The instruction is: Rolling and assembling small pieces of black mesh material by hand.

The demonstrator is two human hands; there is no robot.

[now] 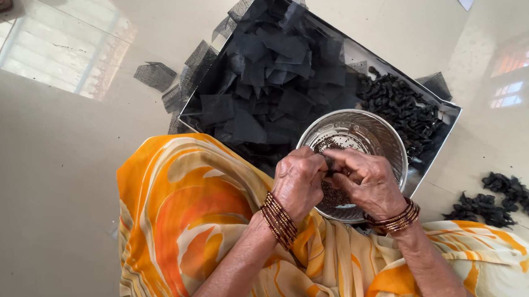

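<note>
Both hands are being held together over a steel bowl. The left hand is curled, fingers bent inward; the right hand is pressed against it, fingertips meeting. A small dark piece is being pinched between the fingertips of both hands; most of it is being covered by the fingers, so its shape is hard to make out. Stacked bangles are being worn on both wrists.

Small dark seeds are being held in the bowl, part of them hidden under the hands. The bowl is sitting at the near edge of a shallow metal tray, its near rim hidden by the hands.

The tray's left part is being filled with loose black net squares; a few squares are lying outside on the floor. In the tray's right part a heap of small dark bundles is lying just beside the bowl. A second, smaller heap of bundles is lying on the glossy floor to the right, apart from the tray.

The lap is being covered by orange and cream cloth, cut off at the lower edge.
</note>
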